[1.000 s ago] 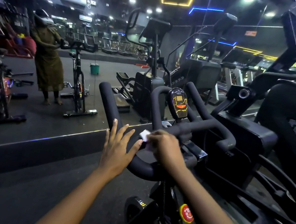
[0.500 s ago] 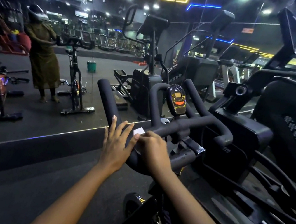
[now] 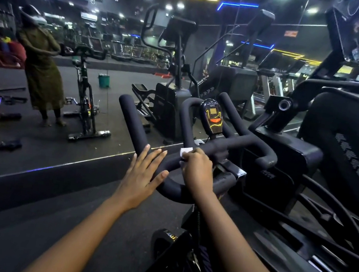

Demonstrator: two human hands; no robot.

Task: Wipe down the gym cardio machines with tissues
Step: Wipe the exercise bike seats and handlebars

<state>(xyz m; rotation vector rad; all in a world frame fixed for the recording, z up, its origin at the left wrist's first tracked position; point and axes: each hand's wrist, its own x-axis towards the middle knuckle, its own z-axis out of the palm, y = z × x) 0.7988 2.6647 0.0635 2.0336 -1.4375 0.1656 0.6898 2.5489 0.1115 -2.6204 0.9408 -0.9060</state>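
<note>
The left hand [image 3: 141,177] lies flat with fingers straight on the handlebar [image 3: 133,126]. Just beside it, the right hand [image 3: 196,169] curls around a white tissue [image 3: 185,152], pressing it on the bar below the console [image 3: 212,117].

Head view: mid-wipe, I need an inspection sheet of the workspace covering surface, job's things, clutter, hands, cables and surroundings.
Surface: dark padded handlebar of a spin bike; no marks visible in this light.
Job's things: white tissue on the handlebar's crossbar, mostly covered by the hand.
Clutter: nothing seen on the bike; a green bin shows in the reflection.
Hands: left hand open, straight fingers laid against the left bar; right hand curled on the tissue, pressing it to the bar.
Cables: one thin lead seems to drop below the lit console.
Surroundings: mirror ahead; elliptical machine close on the right.
</note>
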